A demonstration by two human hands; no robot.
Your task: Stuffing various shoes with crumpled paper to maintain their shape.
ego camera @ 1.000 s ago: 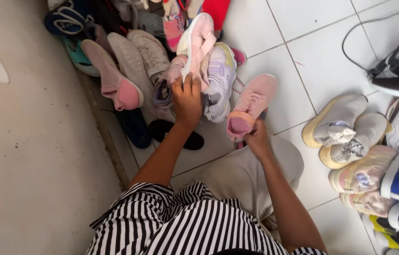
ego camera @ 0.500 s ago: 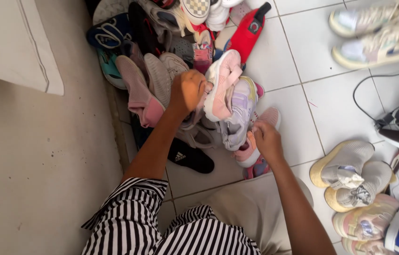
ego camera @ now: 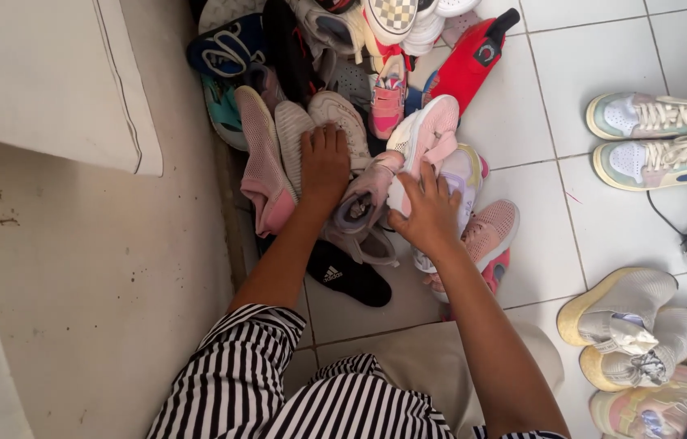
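Note:
A heap of shoes lies against the wall on the white tile floor (ego camera: pixel 603 236). My left hand (ego camera: pixel 325 162) lies flat, fingers together, on a beige sneaker (ego camera: pixel 335 118) in the heap, just above a grey-mauve sneaker (ego camera: pixel 364 199). My right hand (ego camera: pixel 426 213) presses on a pink and white sneaker (ego camera: pixel 433 134) and the pale lilac shoe (ego camera: pixel 461 175) beside it. A pink mesh slip-on (ego camera: pixel 260 162) stands left of my left hand. A pink knit sneaker (ego camera: pixel 494 232) lies right of my right wrist.
A black slide sandal (ego camera: pixel 347 276) lies under my arms. A red shoe (ego camera: pixel 469 65), a blue sandal (ego camera: pixel 225 49) and a checkered shoe (ego camera: pixel 392 16) top the heap. Pairs of pale sneakers (ego camera: pixel 660 138) and cream knit shoes (ego camera: pixel 632 325) sit to the right. A white ledge (ego camera: pixel 51 81) juts out at left.
My right hand has left the pink knit sneaker and moved up onto the pink and white sneaker. My left hand stays on the heap. The view has shifted so the heap sits lower.

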